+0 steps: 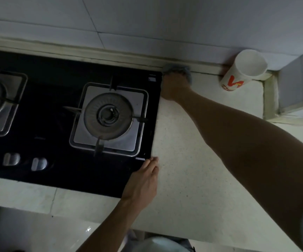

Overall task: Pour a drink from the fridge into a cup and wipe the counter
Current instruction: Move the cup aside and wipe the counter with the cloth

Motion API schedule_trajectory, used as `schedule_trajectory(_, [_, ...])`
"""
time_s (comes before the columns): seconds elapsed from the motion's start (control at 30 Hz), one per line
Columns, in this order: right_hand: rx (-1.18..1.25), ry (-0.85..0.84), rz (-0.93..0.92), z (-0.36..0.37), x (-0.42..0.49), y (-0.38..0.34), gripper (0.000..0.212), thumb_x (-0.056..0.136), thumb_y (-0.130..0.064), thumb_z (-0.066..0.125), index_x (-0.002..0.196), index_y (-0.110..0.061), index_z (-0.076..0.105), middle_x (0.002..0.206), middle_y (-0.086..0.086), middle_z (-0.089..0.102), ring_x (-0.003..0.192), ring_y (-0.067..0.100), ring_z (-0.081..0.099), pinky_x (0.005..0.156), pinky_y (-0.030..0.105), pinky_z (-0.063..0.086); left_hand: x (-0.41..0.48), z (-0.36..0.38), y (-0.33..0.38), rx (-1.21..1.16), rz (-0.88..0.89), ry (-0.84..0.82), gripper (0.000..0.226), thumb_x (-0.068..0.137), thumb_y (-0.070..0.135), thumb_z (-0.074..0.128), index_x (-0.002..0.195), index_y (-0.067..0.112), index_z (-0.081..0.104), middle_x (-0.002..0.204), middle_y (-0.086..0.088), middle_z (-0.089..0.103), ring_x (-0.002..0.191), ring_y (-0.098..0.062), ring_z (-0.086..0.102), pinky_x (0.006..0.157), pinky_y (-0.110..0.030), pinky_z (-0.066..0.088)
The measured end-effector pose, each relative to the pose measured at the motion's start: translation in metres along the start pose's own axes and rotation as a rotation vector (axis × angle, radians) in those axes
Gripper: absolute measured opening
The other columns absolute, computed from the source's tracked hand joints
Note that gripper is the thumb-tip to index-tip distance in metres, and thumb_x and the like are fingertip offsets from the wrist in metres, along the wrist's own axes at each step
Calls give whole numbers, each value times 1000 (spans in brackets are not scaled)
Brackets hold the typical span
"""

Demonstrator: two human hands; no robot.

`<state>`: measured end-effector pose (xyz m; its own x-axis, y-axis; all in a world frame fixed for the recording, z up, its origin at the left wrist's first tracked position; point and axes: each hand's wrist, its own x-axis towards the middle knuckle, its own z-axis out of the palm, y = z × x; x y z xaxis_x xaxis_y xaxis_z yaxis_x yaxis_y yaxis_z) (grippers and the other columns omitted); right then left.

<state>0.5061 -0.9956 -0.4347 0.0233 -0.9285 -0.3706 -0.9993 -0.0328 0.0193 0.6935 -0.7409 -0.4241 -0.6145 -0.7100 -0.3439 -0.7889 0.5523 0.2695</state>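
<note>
The right hand (pixel 174 86) presses its fingers onto a grey cloth (pixel 178 69) on the counter (pixel 192 160); left hand (pixel 143 180) lies flat, fingers extended.

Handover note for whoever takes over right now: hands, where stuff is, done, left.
Right hand: pressed on the grey cloth at the back of the counter, by the hob's far right corner.
Left hand: flat, empty, at the hob's near right corner.
Cup: upright in the back right corner, against the wall; contents not visible.
Done: cup is out, wiping under way.
Left: wipe the rest of the counter. No drink container in view.
</note>
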Motion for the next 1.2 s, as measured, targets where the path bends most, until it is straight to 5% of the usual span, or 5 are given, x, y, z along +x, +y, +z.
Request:
schedule_trajectory(0.13, [-15, 47, 7, 6, -15, 11, 49, 86, -17, 56, 132, -4, 46, 119, 19, 59, 111, 35, 55, 100, 40, 40, -1, -1, -2, 67, 29, 9, 54, 99, 22, 40, 149, 4, 30, 162, -10, 17, 148, -20, 17, 120, -29, 13])
schedule_trajectory(0.4, [195, 88, 87, 28, -78, 46, 47, 80, -7, 66, 125, -4, 54, 110, 16, 62, 100, 30, 60, 81, 32, 45, -13, 14, 6, 22, 18, -4, 52, 97, 20, 43, 146, 4, 36, 161, -12, 19, 150, -21, 14, 121, -36, 21])
schedule_trajectory(0.67, [137, -6, 102, 56, -140, 20, 65, 82, -24, 65, 139, -9, 38, 134, 25, 44, 124, 41, 44, 105, 46, 38, -73, 44, 28, 21, 84, 16, 43, 93, 16, 50, 135, 5, 53, 148, -10, 44, 140, -22, 34, 119, -33, 25])
schedule_trajectory(1.0, [28, -52, -64, 97, -241, -66, 82, 76, -26, 65, 149, -16, 29, 146, 26, 32, 136, 44, 30, 115, 48, 28, -128, 63, 25, -8, 78, 26, 48, 96, 16, 41, 143, 7, 39, 160, -9, 22, 148, -21, 16, 123, -33, 10])
schedule_trajectory(1.2, [47, -103, -70, 127, -321, -102, 82, 80, -25, 60, 152, -16, 24, 153, 27, 22, 142, 46, 19, 120, 49, 17, -148, 79, 21, 34, -2, 71, 48, 93, 23, 49, 136, 4, 44, 154, -14, 32, 142, -27, 29, 119, -37, 22])
